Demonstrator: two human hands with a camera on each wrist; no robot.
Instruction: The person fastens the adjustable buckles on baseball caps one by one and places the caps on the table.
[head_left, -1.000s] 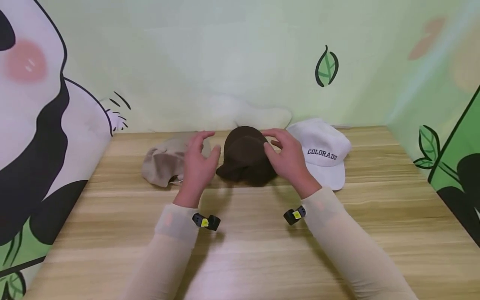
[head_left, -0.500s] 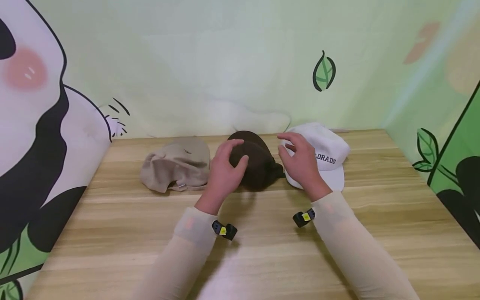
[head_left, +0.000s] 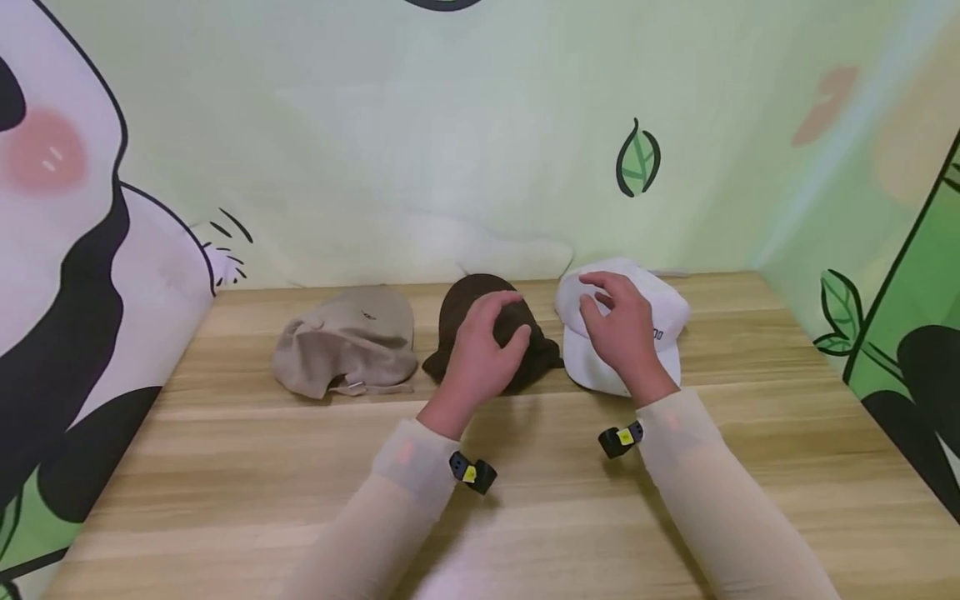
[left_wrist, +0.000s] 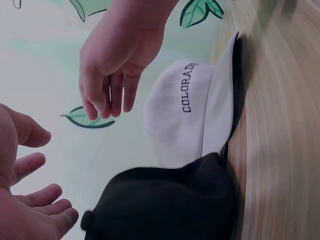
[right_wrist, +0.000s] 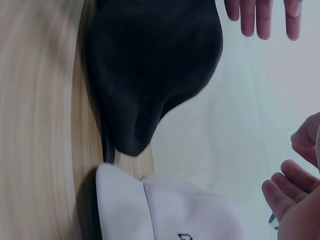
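Observation:
Three caps stand in a row on the wooden table: a beige cap [head_left: 352,342] on the left, a dark brown cap [head_left: 472,304] in the middle and a white cap [head_left: 671,308] lettered COLORADO on the right. My left hand [head_left: 483,354] hovers over the brown cap, partly covering it in the head view. In front of the white cap is my right hand [head_left: 622,325], hiding most of its lettering. Both hands have relaxed, slightly bent fingers and hold nothing. The left wrist view shows the left hand [left_wrist: 25,195] apart from the brown cap [left_wrist: 165,205].
Behind the caps rises a pale green wall [head_left: 337,183] with a printed leaf. A panda picture [head_left: 157,275] covers the left side, and green and black shapes mark the right panel [head_left: 907,325]. The wooden tabletop [head_left: 555,517] extends toward me.
Both hands have shifted right: the left from beside the beige cap to over the brown one, the right from the brown cap to the white one. The caps keep their places.

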